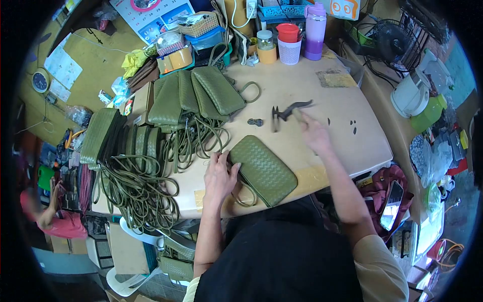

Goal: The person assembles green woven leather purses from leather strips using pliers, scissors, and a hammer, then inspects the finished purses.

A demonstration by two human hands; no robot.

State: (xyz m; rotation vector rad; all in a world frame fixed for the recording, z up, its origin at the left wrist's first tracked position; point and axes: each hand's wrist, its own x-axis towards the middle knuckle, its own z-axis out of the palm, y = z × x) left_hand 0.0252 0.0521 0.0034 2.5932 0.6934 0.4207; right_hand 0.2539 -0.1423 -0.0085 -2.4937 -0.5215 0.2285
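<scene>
A green woven pouch (pixel 265 170) lies at a slant near the table's front edge, its thin strap looping out at the lower left. My left hand (pixel 220 177) holds its left edge, with the thumb at the pouch's side and the fingers by its upper corner. Dark pliers (pixel 283 115) are in my right hand (pixel 314 132), above the table to the upper right of the pouch. The hand and tool are smeared by motion, and one handle is partly hidden. A small dark piece (pixel 255 122) lies left of the pliers' head.
Stacked green pouches (pixel 216 93) and more pouches (pixel 103 133) with tangled straps (pixel 138 189) crowd the left side. At the back stand a purple bottle (pixel 315 32) and a white holder (pixel 289 52). A phone (pixel 391 206) rests on a maroon bag at right. Another person's arm (pixel 49 214) shows far left.
</scene>
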